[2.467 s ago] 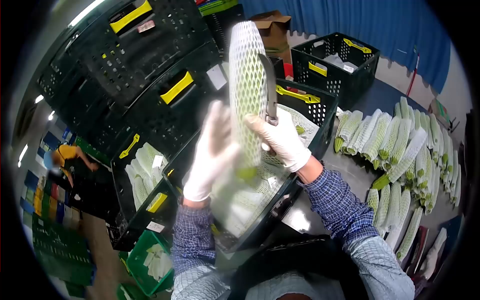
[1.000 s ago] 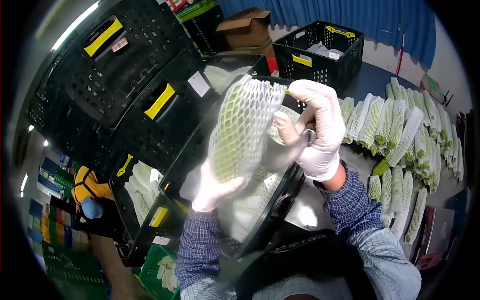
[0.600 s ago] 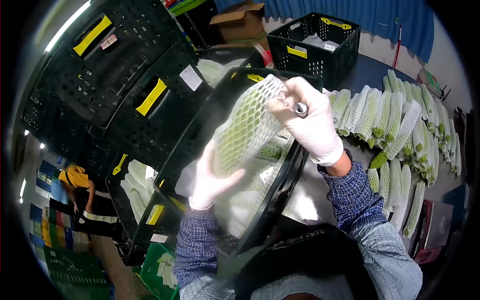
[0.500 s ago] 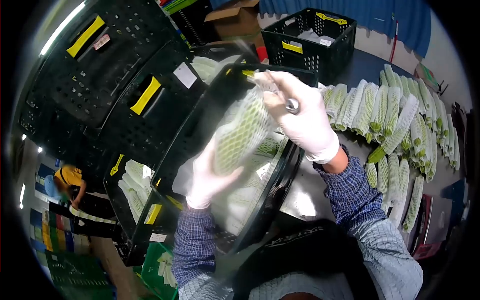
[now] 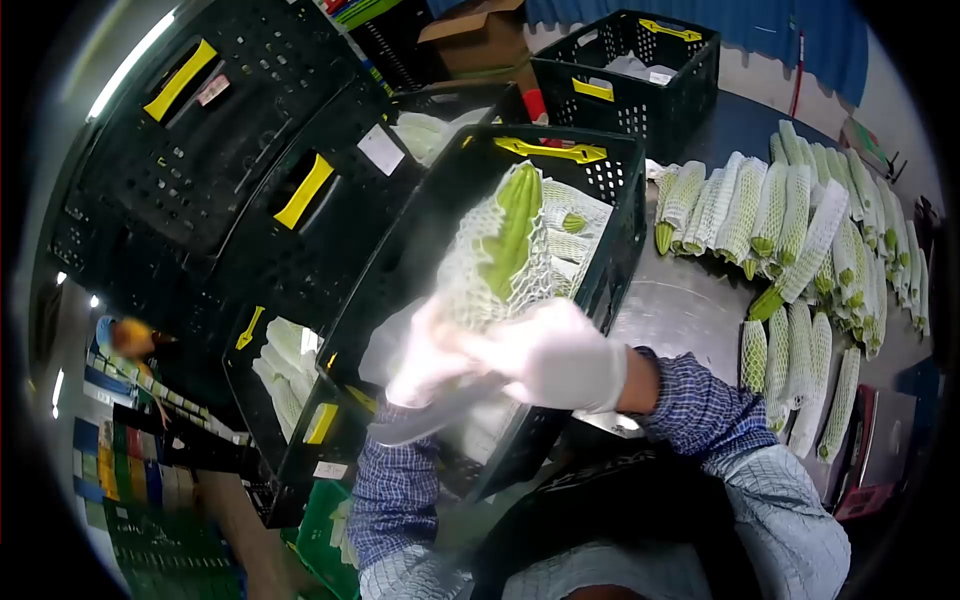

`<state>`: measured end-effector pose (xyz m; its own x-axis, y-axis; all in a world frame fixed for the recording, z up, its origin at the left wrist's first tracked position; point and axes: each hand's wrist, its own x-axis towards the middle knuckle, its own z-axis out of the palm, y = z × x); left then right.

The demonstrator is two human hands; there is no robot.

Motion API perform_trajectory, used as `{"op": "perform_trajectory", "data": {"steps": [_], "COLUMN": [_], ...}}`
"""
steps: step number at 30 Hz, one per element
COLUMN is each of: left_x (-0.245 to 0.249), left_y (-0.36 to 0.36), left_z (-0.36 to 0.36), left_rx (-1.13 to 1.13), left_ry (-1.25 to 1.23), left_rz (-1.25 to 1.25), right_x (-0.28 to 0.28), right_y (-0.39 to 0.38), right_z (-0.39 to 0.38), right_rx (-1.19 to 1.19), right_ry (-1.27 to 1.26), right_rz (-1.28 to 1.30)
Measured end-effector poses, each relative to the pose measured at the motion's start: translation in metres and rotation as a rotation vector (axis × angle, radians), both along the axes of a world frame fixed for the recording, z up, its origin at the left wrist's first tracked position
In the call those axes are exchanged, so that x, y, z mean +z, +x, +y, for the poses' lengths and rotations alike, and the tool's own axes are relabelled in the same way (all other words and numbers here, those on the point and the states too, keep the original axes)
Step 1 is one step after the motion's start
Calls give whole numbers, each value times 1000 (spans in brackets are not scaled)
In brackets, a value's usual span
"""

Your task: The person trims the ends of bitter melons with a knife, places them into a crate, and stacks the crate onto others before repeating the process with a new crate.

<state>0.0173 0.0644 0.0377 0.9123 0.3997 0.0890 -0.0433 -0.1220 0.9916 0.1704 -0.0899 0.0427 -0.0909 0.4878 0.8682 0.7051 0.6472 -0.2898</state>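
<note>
The left hand (image 5: 425, 360) grips the netted gourd (image 5: 505, 245), right hand (image 5: 555, 355) closed on a knife (image 5: 425, 422); crate label (image 5: 382, 150) unreadable

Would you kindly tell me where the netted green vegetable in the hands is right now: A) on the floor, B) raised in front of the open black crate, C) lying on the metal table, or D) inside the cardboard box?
B: the left hand holds the vegetable up before the black crate, apart from the rows on the table.
</note>
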Motion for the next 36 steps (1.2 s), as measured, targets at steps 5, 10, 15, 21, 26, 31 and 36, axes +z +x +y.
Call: {"op": "perform_trajectory", "data": {"steps": [5, 10, 15, 21, 26, 31, 36], "left_x": [12, 14, 18, 19, 24, 30, 19], "left_y": [-3, -1, -3, -5, -10, -11, -13], "left_z": [-3, -9, -17, -24, -20, -17, 9], "left_rx": [-72, -77, -66, -27, 14, 72, 430], "left_ry": [-188, -279, -371, -442, -456, -391, 1211], "left_rz": [48, 6, -36, -101, -132, -139, 0], "right_x": [31, 21, 38, 38, 17, 3, -15], "right_y": [9, 8, 3, -13, -22, -17, 4], "right_z": [-25, -16, -9, -3, 4, 0, -19], "right_rx": [-88, 2, 417, 671, 329, -84, 52], "right_ry": [-191, -229, -550, -545, -406, -201, -143], "right_rz": [210, 585, 950, 1081, 713, 520, 781]}}
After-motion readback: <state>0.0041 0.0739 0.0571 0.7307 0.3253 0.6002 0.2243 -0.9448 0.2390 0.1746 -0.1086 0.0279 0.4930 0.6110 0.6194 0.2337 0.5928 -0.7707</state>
